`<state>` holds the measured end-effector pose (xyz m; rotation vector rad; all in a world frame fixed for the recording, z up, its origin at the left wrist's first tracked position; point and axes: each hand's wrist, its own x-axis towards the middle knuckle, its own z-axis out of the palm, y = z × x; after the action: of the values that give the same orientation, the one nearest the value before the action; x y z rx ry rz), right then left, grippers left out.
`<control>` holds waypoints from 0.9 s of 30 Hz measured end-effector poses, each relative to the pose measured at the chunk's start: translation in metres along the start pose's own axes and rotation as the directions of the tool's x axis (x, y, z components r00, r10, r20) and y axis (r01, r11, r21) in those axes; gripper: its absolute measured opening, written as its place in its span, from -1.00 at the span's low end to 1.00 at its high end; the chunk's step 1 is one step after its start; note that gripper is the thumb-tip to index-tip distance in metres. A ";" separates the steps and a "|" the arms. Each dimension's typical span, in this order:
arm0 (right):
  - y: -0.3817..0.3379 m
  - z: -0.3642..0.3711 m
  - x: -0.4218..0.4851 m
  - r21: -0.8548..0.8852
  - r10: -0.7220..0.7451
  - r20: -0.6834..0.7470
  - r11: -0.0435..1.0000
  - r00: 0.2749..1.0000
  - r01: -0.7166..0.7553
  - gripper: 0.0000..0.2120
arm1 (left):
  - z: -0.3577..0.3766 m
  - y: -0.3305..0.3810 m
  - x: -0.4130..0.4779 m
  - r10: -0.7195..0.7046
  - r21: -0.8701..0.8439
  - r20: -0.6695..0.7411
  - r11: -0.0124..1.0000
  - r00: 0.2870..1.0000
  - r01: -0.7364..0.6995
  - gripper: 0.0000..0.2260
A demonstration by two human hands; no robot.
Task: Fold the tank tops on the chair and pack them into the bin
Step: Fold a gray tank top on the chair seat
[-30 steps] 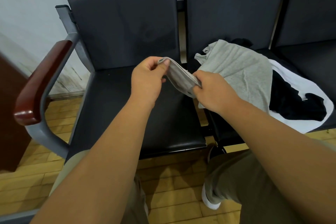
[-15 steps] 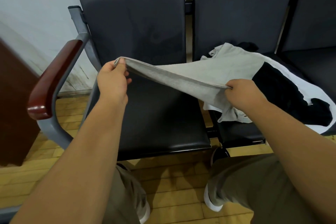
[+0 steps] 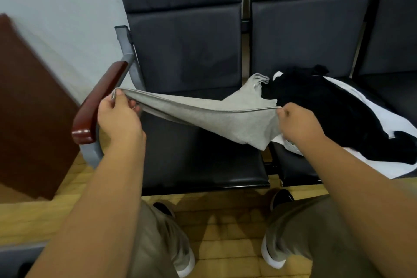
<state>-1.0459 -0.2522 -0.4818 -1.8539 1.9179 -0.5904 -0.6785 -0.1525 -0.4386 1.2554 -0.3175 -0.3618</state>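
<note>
Left hand (image 3: 119, 117): pinched one hem corner of the gray tank top (image 3: 225, 117). Right hand (image 3: 295, 122): pinched the other corner. Within a second the hands had drawn wide apart and pulled the top taut above the chair seat (image 3: 203, 165), likely ready for laying flat. Beyond lay the black tank top (image 3: 327, 115) and white tank top (image 3: 383, 124), unfolded. No bin was in view.

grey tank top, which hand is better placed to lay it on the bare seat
Probably left hand: holds the grey tank top over the bare seat; right hand is by the pile.
</note>
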 end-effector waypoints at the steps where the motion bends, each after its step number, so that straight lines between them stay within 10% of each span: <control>1: -0.006 -0.001 -0.007 0.044 0.000 -0.006 0.999 1.000 0.000 -0.71 | -0.006 0.005 -0.003 0.013 0.000 -0.005 1.000 1.000 -0.013 -0.82; 11: -0.068 -0.029 -0.048 0.866 0.029 0.037 0.498 0.999 -0.047 -0.85 | -0.073 0.042 -0.037 -0.115 -0.053 0.078 0.991 0.990 0.119 -0.80; 18: -0.095 -0.070 -0.064 0.937 0.032 -0.179 0.309 0.983 0.161 -0.91 | -0.084 0.092 -0.062 -0.098 -0.170 0.168 0.977 0.981 0.127 -0.89; 27: -0.157 -0.152 -0.087 0.821 -0.062 -0.474 0.331 0.878 0.466 -0.94 | -0.060 0.197 -0.081 0.064 -0.404 0.218 0.914 0.974 0.030 -0.86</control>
<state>-0.9979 -0.1661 -0.2681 -1.2603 0.9136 -1.8067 -0.7081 -0.0133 -0.2693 0.8023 -0.4243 -0.5294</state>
